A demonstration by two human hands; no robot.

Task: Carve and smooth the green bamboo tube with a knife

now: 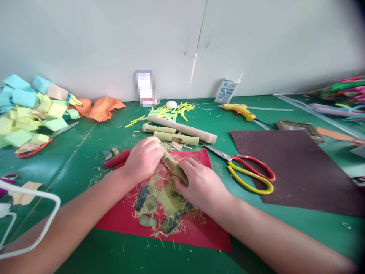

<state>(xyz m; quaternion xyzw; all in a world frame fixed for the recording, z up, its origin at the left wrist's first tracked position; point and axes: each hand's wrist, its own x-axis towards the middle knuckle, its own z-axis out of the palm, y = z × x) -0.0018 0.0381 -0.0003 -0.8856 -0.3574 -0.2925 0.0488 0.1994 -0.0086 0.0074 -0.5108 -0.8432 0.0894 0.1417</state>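
Tabletop (119, 253) in green is partly overlaid by a red sheet (122, 215). Above the sheet, the far end of a bamboo tube (176, 170) is wrapped by the left hand (145, 154), and its near end is clasped by the right hand (196, 175), so the tube is held slantwise with a cut slot (169, 161) exposed between them. Its weight is judged to be light and its body stiff, though the surface may be made slippery by dust; since cracking is likeliest beside the slot, a hold on the uncut ends is to be preferred. Toward the back right, a shallow tray (281, 124) is seen, its contents too blurred to be made out. At the back, a carton (226, 90) is fitted with a straw (241, 78); whether anything is inside cannot be told. Beneath the tube, dark scraps (142, 198) and fine shavings (179, 229) are strewn.
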